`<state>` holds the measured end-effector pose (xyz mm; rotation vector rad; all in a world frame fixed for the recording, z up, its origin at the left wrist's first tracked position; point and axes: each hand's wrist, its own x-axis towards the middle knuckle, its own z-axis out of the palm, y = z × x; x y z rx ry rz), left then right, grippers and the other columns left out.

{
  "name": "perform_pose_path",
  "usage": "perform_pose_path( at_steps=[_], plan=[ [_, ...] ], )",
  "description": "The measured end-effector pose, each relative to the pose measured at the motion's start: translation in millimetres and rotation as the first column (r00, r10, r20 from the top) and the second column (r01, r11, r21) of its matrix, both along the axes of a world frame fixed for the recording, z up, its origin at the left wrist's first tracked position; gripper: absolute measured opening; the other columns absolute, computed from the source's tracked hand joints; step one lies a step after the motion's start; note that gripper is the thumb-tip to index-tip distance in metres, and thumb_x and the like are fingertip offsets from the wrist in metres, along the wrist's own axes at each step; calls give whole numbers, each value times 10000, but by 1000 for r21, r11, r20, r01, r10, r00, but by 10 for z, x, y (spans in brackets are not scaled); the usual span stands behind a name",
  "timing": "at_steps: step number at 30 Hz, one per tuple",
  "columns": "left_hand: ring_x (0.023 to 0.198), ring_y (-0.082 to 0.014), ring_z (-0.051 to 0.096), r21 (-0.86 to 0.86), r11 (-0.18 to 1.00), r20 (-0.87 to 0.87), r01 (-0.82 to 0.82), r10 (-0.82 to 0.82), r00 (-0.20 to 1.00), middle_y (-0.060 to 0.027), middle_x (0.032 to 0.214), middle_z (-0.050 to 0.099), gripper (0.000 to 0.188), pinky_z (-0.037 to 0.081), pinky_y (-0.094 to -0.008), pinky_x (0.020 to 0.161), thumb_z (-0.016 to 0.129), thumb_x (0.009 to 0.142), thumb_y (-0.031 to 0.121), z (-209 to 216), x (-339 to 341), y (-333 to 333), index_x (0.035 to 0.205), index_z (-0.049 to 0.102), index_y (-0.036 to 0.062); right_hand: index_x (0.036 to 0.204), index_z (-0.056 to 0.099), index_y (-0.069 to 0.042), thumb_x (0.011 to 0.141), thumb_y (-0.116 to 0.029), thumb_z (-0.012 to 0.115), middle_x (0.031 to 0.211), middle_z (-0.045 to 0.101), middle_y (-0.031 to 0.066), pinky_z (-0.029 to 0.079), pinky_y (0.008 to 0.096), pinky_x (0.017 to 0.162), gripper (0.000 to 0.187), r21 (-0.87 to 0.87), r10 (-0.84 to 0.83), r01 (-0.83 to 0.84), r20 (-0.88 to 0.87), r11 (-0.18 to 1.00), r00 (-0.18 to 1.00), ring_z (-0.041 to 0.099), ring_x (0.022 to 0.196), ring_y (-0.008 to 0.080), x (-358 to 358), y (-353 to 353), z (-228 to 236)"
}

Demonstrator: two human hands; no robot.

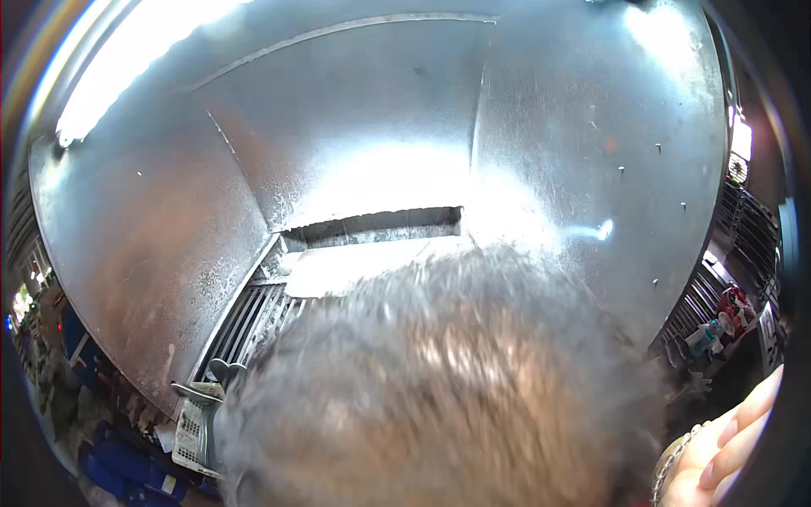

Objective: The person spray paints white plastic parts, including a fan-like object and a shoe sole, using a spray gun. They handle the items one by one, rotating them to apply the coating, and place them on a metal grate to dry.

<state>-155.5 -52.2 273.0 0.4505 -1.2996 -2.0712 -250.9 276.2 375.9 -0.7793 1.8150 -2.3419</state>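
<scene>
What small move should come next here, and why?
I'd probably shift the blurred head of hair aside: it fills the lower middle and hides part of the metal booth and its slats. A hand shows at lower right; whose, I cannot tell.

At six o'clock, a blurred grey-brown mass of hair (456,389), cut off below, hides part of the grey slatted metal grate (245,325) at eight. At four, the edge crops a bare hand (725,449) wearing a beaded bracelet (672,461).
</scene>
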Motion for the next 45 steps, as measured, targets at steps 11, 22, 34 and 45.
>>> perform_pose_path(
  at_steps=[11,22,34,45],
  plan=[
    [1121,-270,678,275,961,-31,-25,35,999,-99,1289,700,438,561,-458,1006,665,980,164,-814,139,-416,1391,599,32,1521,545,47,1090,-94,636,964,687,25,527,218,650,462,27,99,-101,73,994,992,624,724,51,-230,-841,-251],
    [1215,-372,690,455,889,-174,57,26,984,-179,1373,687,455,595,-539,1021,624,1007,127,-1107,342,-400,1442,590,-4,1584,477,58,1075,-83,667,1068,711,45,554,228,686,562,-39,131,-126,170,991,977,638,760,65,-400,-1105,-487],
    [1149,-359,703,550,819,-110,-163,264,958,-222,1264,674,278,608,-484,966,607,989,21,-1046,350,-736,1263,561,-3,1597,440,67,1102,-85,601,959,670,52,558,226,689,542,-112,210,-188,226,976,951,617,780,64,-313,-994,-479],
    [1099,-337,709,612,791,-52,-8,50,997,-178,1248,691,497,615,-517,992,601,1025,89,-1102,86,0,1501,502,-14,1571,481,78,1094,-105,611,930,686,51,540,221,678,527,-11,196,-199,213,980,957,621,754,59,-248,-938,-415]
  ],
)
